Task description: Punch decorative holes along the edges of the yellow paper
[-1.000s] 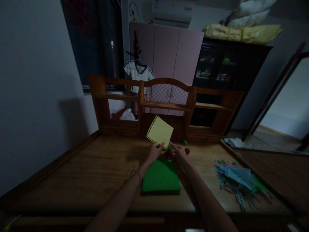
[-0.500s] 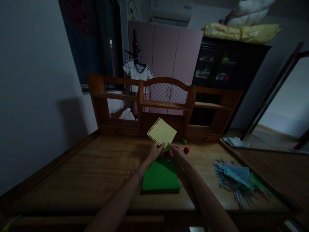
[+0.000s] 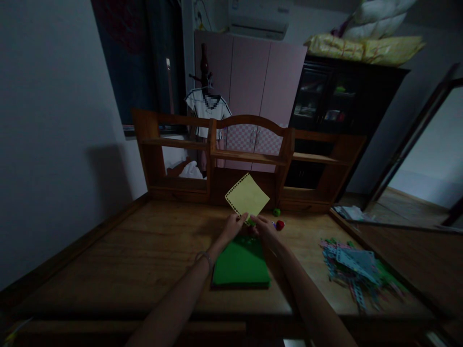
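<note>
A pale yellow loose-leaf sheet (image 3: 248, 195) with punched holes along its left edges stands tilted above the desk. My left hand (image 3: 232, 228) pinches its lower corner between thumb and fingers. Close beside it, my right hand (image 3: 265, 228) is closed at the same corner, with a small bright green piece (image 3: 251, 220) at its fingertips; its kind is too small and dark to tell. Something dark red shows faintly beneath the hands. Below them lies a green flat block or stack (image 3: 241, 265) on the desk, its far end partly hidden by my hands.
A red object (image 3: 280, 225) and a small green object (image 3: 277, 212) lie beyond my right hand. A pile of blue, green and pink perforated strips (image 3: 356, 265) covers the desk's right side. A wooden shelf unit (image 3: 249, 155) stands along the back edge.
The yellow sheet has turned a little clockwise and shifted slightly right. Both hands stay almost in place at its lower corner.
</note>
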